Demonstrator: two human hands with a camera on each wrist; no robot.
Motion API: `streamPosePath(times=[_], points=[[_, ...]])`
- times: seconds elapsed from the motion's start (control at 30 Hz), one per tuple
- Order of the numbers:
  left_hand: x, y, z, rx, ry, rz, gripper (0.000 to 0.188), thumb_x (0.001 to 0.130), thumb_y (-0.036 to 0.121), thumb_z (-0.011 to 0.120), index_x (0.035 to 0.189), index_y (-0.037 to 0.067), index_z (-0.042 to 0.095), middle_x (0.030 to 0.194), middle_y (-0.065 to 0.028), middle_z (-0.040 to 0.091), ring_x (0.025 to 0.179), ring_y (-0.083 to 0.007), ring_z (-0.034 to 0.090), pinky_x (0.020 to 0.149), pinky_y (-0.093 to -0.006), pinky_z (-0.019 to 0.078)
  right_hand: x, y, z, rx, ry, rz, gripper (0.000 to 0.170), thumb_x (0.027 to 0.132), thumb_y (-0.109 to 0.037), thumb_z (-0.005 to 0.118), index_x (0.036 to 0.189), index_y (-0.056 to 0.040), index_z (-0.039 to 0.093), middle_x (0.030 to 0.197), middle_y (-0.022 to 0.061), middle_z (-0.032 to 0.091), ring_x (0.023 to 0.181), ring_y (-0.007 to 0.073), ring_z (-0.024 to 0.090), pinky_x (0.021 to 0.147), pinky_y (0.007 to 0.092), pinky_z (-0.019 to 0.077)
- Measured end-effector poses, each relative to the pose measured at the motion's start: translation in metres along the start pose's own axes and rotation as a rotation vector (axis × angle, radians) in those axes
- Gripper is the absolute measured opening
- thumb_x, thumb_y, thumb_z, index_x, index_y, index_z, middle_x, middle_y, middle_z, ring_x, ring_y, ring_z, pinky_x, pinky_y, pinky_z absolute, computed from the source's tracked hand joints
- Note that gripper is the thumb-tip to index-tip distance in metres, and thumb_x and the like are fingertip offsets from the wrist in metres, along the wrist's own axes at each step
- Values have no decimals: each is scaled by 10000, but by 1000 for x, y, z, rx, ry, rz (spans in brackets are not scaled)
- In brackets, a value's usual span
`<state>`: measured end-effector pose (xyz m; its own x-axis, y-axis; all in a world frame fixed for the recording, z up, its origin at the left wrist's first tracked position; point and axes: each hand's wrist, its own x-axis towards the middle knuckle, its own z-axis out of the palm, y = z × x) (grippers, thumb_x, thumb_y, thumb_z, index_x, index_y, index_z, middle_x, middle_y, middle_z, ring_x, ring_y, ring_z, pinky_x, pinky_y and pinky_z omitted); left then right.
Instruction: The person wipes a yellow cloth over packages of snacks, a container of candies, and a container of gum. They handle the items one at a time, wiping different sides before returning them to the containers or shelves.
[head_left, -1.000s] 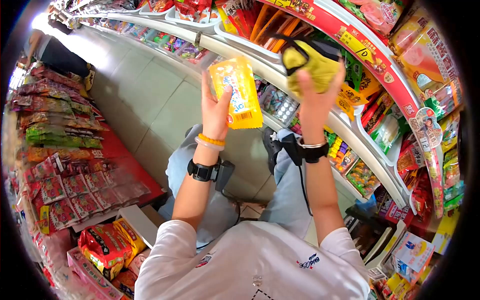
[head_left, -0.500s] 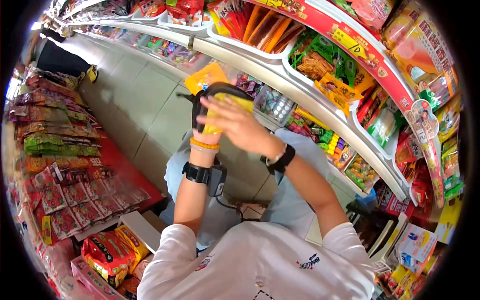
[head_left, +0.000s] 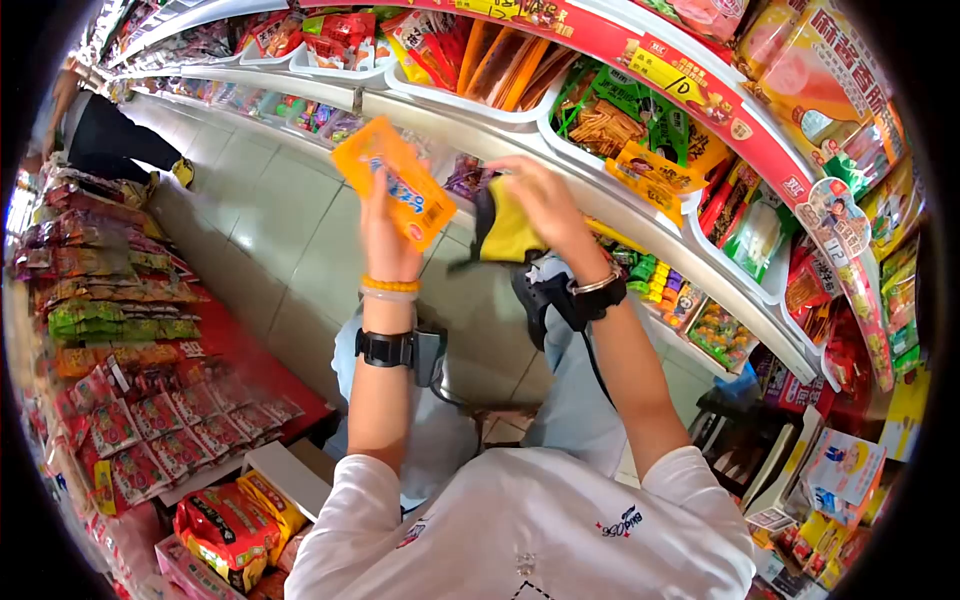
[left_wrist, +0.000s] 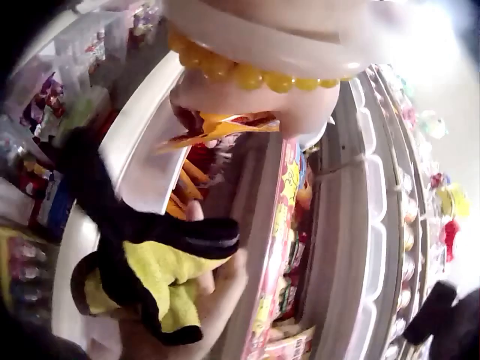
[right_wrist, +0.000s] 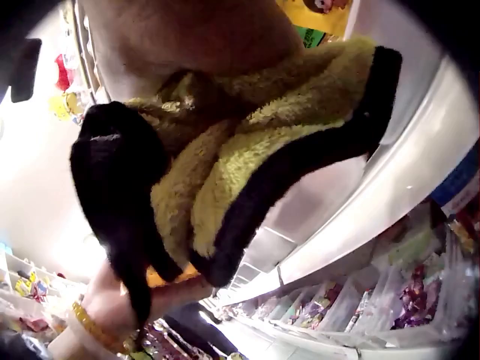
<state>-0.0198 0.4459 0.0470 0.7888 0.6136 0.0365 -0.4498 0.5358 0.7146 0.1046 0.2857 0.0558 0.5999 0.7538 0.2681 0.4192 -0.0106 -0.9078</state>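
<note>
In the head view my left hand holds an orange snack packet upright and tilted, thumb across its front. To its right, my right hand grips a yellow plush cloth with black edging, fingers over its top, a small gap from the packet. In the left wrist view, the cloth hangs bunched from the right hand, and a folded edge of the packet shows under the left hand. The right wrist view has the cloth filling the middle, with the left hand beyond it.
A curved shelf with white trays of snacks runs along the right, with bins of small sweets below. Rows of packets lie on the left beside a box with a red bag. Another person's dark-trousered legs are at far left.
The right hand brought the cloth left across the packet, covering most of it, then drew back to the right. The packet now leans the other way, its top toward the left.
</note>
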Motion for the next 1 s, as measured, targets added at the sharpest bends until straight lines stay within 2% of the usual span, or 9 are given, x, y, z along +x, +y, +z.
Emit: streamPosePath(times=[0.03, 0.2, 0.23, 0.3, 0.53, 0.7, 0.8, 0.9, 1.0], points=[[-1, -5, 5, 122, -16, 39, 578, 966, 381, 437, 1431, 87, 261, 1382, -123, 412, 1260, -275, 413, 1038, -423, 351, -4, -9, 9, 43, 26, -80, 357, 891, -292, 585, 1088, 7, 595, 1002, 174, 651, 953, 266, 615, 867, 345, 443], [-14, -31, 37, 615, -293, 218, 701, 959, 485, 387, 1472, 61, 164, 1496, -102, 250, 1339, -232, 296, 1095, -361, 227, -9, -20, 23, 65, -10, -77, 406, 853, -334, 635, 1015, 36, 598, 925, 193, 645, 852, 311, 634, 780, 365, 473], [-9, -37, 27, 784, -328, 312, 591, 998, 422, 302, 1454, 51, 242, 1264, -130, 439, 1172, -243, 405, 1069, -339, 232, -9, -24, 22, 77, -14, -65, 401, 851, -336, 637, 999, 36, 601, 903, 193, 646, 834, 317, 635, 761, 367, 477], [-7, -41, 25, 725, -352, 250, 731, 951, 577, 246, 1439, 33, 272, 1490, -112, 259, 1345, -238, 285, 1105, -343, 199, -9, -20, 22, 20, 9, -59, 391, 841, -345, 645, 951, 28, 607, 853, 189, 642, 785, 331, 629, 715, 371, 477], [-5, -27, 23, 399, -303, 67, 508, 985, 327, 294, 1411, 58, 356, 1463, -122, 288, 1332, -246, 292, 1113, -374, 199, -1, -24, 27, -145, 98, 29, 312, 834, -266, 610, 848, 45, 610, 681, 209, 602, 685, 377, 609, 633, 402, 471], [-3, -5, 17, 156, -79, 146, 585, 969, 423, 349, 1465, 135, 234, 1471, -92, 287, 1319, -227, 297, 1099, -396, 192, 45, -36, 5, -17, 210, 1, 244, 883, -196, 571, 945, 30, 637, 849, 46, 656, 745, 103, 565, 686, 275, 454], [-5, 8, 11, 97, 37, 121, 560, 966, 430, 381, 1461, 198, 262, 1443, -53, 343, 1252, -187, 366, 1057, -354, 235, 112, -13, -18, -131, 237, 148, 235, 891, -190, 553, 883, 35, 620, 793, 18, 619, 698, 88, 545, 650, 264, 443], [-5, 13, 5, 28, 31, 65, 563, 961, 406, 411, 1459, 184, 268, 1413, -53, 388, 1219, -180, 401, 1048, -353, 253, 169, 11, -14, -226, 287, 170, 319, 857, -273, 562, 919, 38, 594, 856, 82, 617, 800, 166, 563, 746, 307, 443], [-6, 15, 4, 10, -9, 61, 583, 956, 351, 434, 1465, 146, 237, 1411, -82, 393, 1236, -205, 408, 1038, -350, 277, 212, 40, -12, -646, 376, -108, 367, 824, -264, 538, 1080, -2, 562, 1065, 214, 595, 960, 364, 572, 853, 394, 436]])
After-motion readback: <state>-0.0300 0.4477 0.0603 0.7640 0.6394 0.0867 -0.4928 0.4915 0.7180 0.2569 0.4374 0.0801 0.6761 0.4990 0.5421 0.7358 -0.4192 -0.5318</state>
